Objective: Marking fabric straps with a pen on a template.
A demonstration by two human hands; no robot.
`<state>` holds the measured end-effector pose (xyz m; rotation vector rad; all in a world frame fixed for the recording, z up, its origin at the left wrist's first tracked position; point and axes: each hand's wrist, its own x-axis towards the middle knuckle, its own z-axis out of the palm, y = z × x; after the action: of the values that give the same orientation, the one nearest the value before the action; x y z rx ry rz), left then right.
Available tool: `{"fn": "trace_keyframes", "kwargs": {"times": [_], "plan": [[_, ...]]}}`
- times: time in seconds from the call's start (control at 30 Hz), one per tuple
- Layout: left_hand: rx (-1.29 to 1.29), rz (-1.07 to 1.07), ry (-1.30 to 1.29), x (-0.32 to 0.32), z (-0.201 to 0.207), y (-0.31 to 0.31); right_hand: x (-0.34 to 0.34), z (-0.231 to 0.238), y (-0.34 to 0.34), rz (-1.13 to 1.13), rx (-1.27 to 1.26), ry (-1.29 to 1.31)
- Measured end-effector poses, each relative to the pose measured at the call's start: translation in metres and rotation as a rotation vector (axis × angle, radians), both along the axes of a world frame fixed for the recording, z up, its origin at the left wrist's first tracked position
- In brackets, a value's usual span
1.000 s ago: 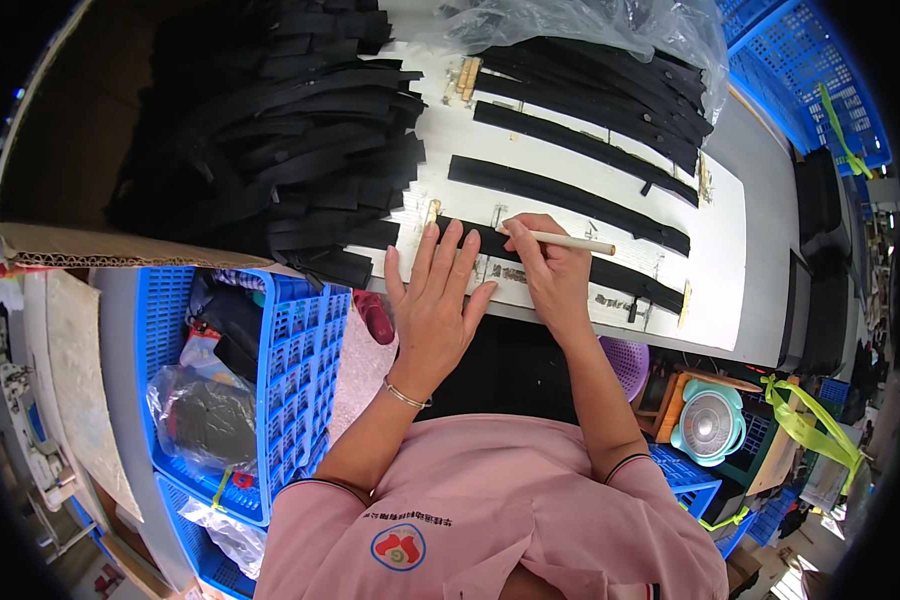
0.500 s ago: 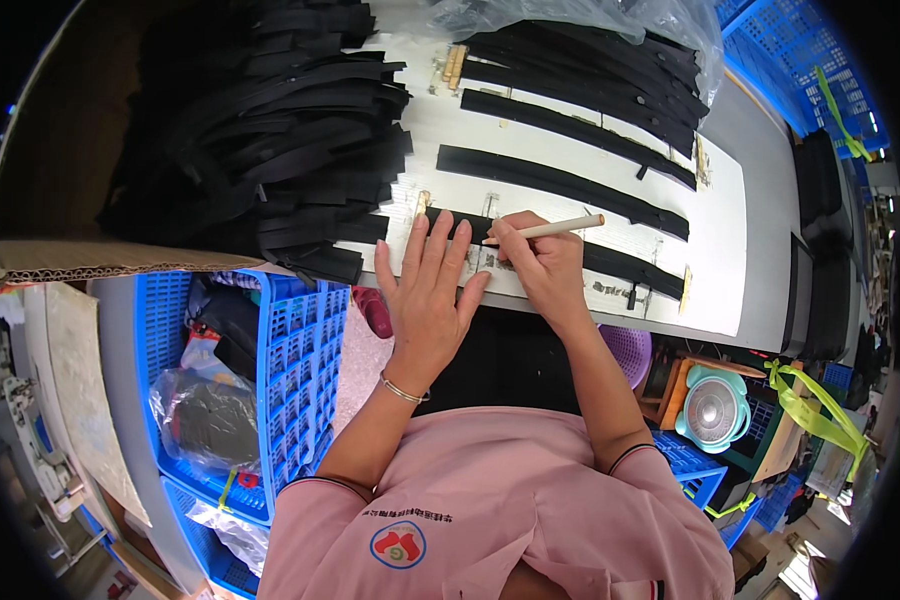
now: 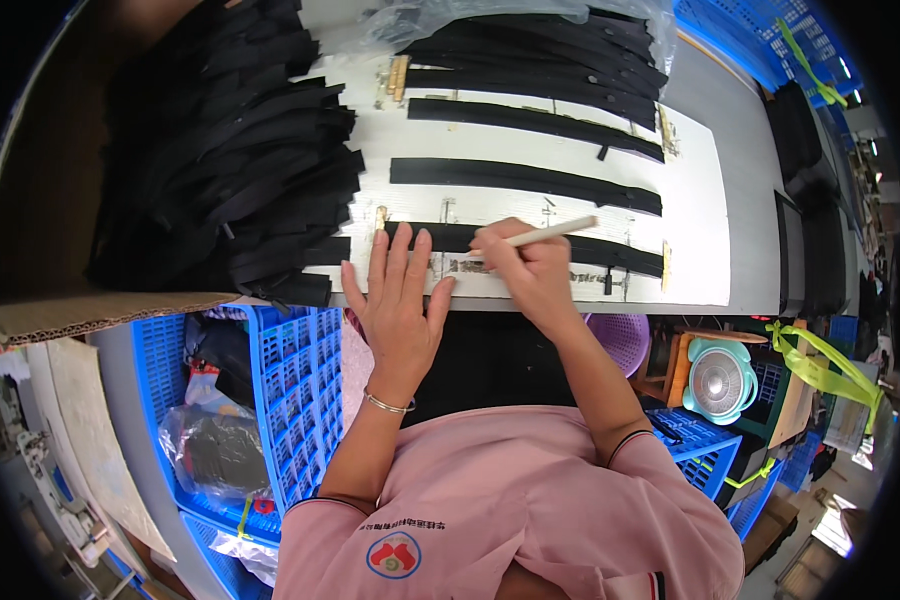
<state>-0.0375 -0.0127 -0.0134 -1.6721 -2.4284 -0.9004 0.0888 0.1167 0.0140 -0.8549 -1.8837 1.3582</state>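
Observation:
My left hand (image 3: 398,310) lies flat, fingers spread, over the left end of the nearest black fabric strip (image 3: 610,252) on a white board (image 3: 698,205). In my right hand (image 3: 535,278) is a slim white pencil (image 3: 562,230), gripped between thumb and fingers. Its tip points down and left at the strip's lower edge, just right of my left fingertips; whether it touches is hard to tell. Farther up the board run another black strip (image 3: 525,180) and a third one (image 3: 530,120), roughly parallel. Small tan blocks (image 3: 667,262) sit at the board's strip ends.
Left of the board, a large heap of black strips (image 3: 240,160) fills an open cardboard box (image 3: 100,312). More strips (image 3: 530,55) lie at the back under clear plastic (image 3: 470,20). Below stand a blue crate (image 3: 300,400), a purple basket (image 3: 620,342) and a teal fan (image 3: 720,382).
The whole view has shifted, moving the board left in the picture. My left hand keeps its place on the strip, while the pencil tip has slid slightly right along it.

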Motion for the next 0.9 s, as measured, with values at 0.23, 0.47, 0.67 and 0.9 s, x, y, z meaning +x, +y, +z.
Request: {"fn": "trace_keyframes", "kwargs": {"times": [0.23,0.47,0.67,0.9], "plan": [[-0.042,0.001,0.013,-0.001,0.002,-0.002,0.055,0.012,0.021,-0.383,0.031,-0.046],[0.006,-0.04,-0.043,0.021,0.017,0.01,0.062,-0.002,0.026,-0.359,0.049,-0.031],[0.203,-0.277,-0.178,0.059,0.024,0.053,0.06,0.0,0.024,-0.333,0.008,-0.065],[0.218,-0.221,-0.167,0.062,0.016,0.07,0.06,-0.005,0.025,-0.352,0.088,-0.067]]}}
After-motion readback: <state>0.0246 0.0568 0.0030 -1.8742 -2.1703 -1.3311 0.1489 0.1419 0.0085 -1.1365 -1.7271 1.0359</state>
